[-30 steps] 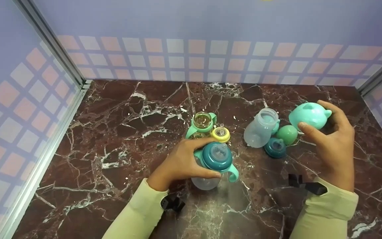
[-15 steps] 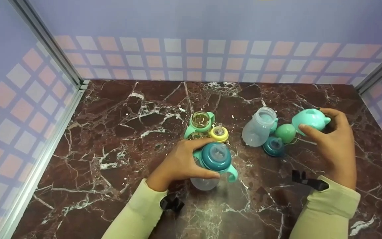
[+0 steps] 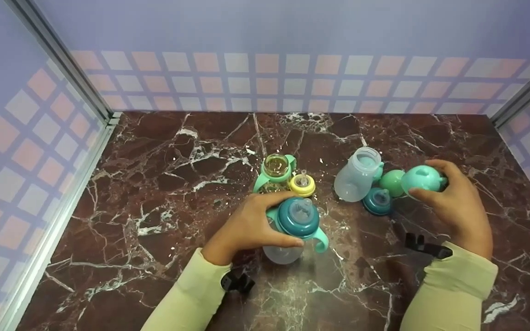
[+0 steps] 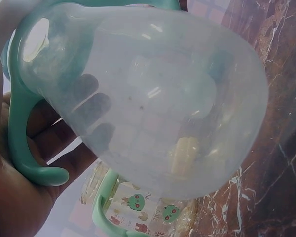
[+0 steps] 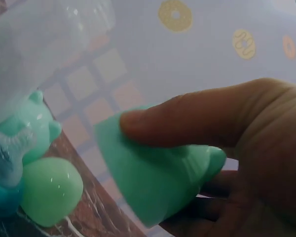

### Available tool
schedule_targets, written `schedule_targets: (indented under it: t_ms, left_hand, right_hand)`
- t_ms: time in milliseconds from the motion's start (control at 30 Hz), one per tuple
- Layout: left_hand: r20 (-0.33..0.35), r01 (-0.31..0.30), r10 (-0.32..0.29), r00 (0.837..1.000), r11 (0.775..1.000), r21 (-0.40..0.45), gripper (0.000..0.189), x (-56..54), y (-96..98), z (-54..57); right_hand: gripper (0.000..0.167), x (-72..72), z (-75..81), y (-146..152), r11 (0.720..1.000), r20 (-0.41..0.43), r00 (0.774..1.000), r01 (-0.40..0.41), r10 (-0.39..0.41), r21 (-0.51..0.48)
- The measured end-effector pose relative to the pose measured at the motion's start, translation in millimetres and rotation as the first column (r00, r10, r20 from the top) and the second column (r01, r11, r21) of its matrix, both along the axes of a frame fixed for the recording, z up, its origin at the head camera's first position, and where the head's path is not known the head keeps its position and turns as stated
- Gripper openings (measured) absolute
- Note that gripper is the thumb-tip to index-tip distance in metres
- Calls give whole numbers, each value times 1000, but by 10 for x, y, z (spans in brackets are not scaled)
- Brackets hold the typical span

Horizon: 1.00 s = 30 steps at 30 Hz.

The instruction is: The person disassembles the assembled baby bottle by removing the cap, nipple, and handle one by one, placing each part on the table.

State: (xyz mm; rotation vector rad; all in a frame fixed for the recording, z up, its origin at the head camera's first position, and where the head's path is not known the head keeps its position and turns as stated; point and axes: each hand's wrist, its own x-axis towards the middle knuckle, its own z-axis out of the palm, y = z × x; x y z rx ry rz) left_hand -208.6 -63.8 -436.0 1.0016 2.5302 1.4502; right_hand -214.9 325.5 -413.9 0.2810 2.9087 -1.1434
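Note:
My left hand (image 3: 246, 225) grips a baby bottle (image 3: 283, 254) with mint handles, around its neck below the teal nipple collar (image 3: 298, 217). In the left wrist view the frosted bottle body (image 4: 153, 113) looks see-through, with fingers showing behind it. Over at the right, my right hand (image 3: 465, 214) holds a mint bottle cap (image 3: 421, 178) with small ear-like bumps, thumb on the near side. This cap appears close beside a green dome-shaped cap (image 3: 391, 183); whether it touches the table is unclear. In the right wrist view the held cap's (image 5: 148, 173) rim faces left.
An uncapped frosted bottle (image 3: 354, 181) stands near a teal nipple collar (image 3: 377, 201) and another mint cap (image 5: 32, 126). Beyond my left hand are a bottle with green handles (image 3: 275, 166) and a yellow nipple collar (image 3: 302, 185). Tiled-pattern walls (image 3: 265, 82) border the marble tabletop (image 3: 164, 184).
My right hand has moved the mint cap downward and slightly left, toward the green cap. My left hand keeps its grip on the baby bottle.

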Motion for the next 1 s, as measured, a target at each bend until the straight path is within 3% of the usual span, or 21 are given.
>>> schedule_targets:
  t_ms: [267,467,1000]
  left_hand:
    - [0,0,0,1000,1000,-4,79,-3,5,-12]
    - [5,3,-3,1000,1000,-4,80,-8,0,-28]
    - [4,16,-16,1000,1000,10,80,-16,13,-35]
  right_hand:
    - [78,-40,-85,64,999,107,993,-51,50,11]
    - [83,-66,-144,97,999,133,990,-49,48,3]
    - [71,-148,-335,177,994,197,975,-109,105,12]
